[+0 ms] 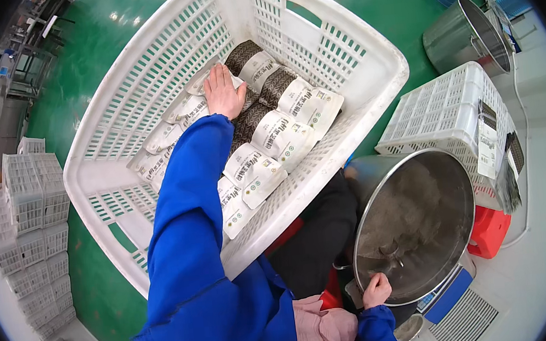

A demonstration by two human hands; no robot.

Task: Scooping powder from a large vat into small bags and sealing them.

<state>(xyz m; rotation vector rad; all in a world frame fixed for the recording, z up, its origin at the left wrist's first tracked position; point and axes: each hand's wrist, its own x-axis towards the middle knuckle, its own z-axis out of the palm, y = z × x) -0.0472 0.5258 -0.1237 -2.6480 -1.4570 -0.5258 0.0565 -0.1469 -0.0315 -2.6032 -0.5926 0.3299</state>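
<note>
My left hand [223, 92] lies flat, palm down, on printed pouches inside a large white plastic crate [386, 68]. Its fingers point toward the crate's far side and grip nothing. The pouches lie in overlapping rows: white-fronted pouches [255, 174] on the near side, and pouches with dark patterned ends [249, 62] toward the far corner. My right hand [377, 289] is curled at the near rim of a steel drum [414, 226]. Whether its fingers hold anything is hidden. Inside the drum are greyish-brown powder [400, 207] and a metal scoop [390, 252] lying in it.
Another white crate [437, 105] stands at right, with empty-looking pouches [493, 149] hung on its side. Beyond it is a second steel drum [453, 42]. A red container [488, 231] sits behind the near drum. Stacked white crates [36, 218] line the left wall.
</note>
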